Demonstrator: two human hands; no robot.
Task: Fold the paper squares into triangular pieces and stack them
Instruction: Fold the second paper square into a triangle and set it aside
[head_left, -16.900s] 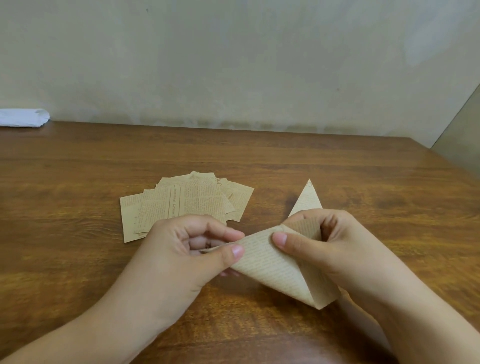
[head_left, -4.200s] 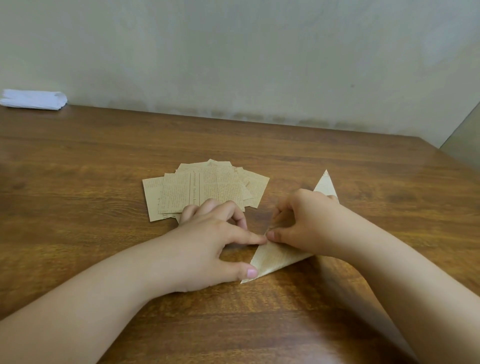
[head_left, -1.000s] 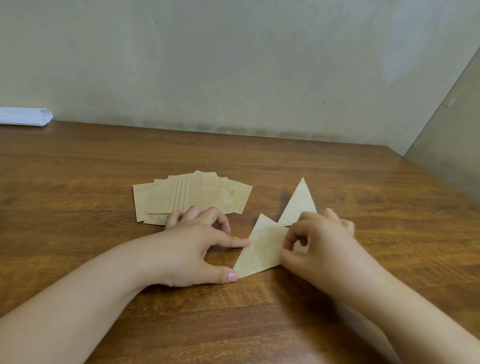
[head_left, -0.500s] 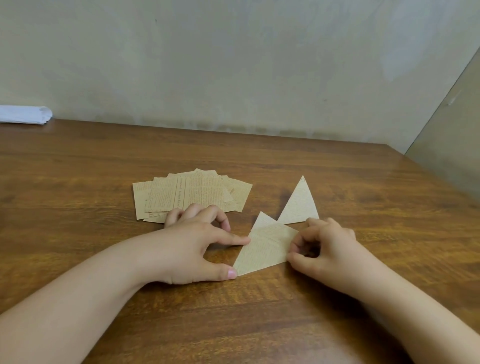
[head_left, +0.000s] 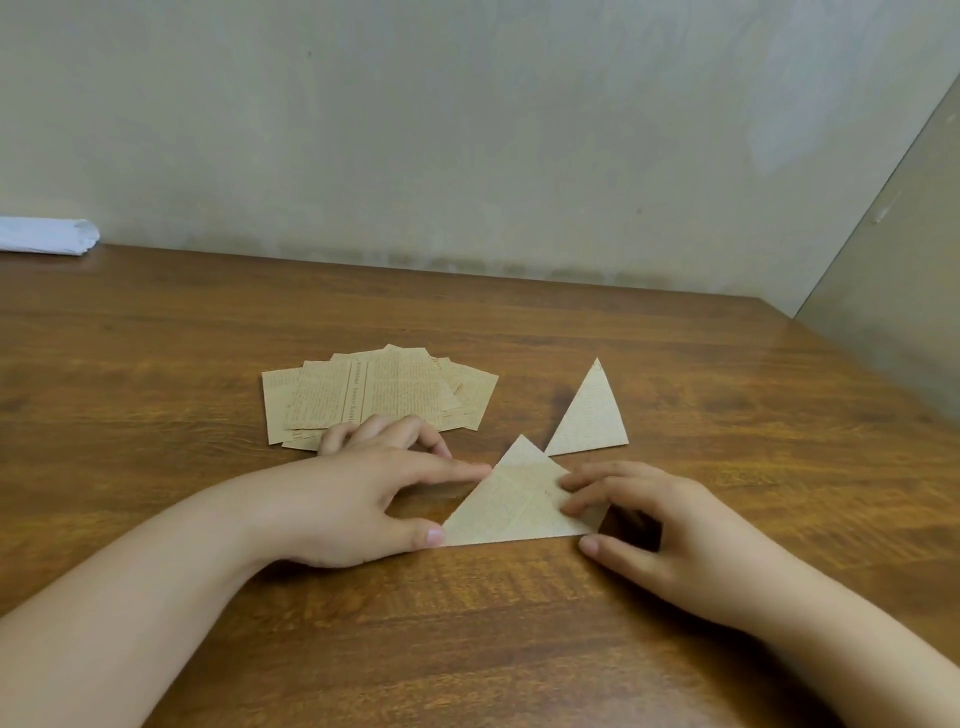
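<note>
A folded tan paper triangle (head_left: 511, 506) with printed text lies flat on the wooden table (head_left: 519, 623) between my hands. My left hand (head_left: 363, 499) touches its left edge with the index fingertip and thumb tip, the other fingers curled. My right hand (head_left: 670, 535) presses its right corner with straight fingertips, thumb on the table below. A second folded triangle (head_left: 589, 415) lies just behind, apart from the first. A fanned pile of several flat paper squares (head_left: 374, 397) sits behind my left hand.
A folded white cloth (head_left: 47, 236) lies at the table's far left by the wall. The wall runs along the back edge, and a side panel (head_left: 893, 270) stands past the table's far right corner.
My right hand has uncurled: its fingers now lie straight on the triangle's right corner. The paper lies flatter. My left hand has stayed at the left edge.
</note>
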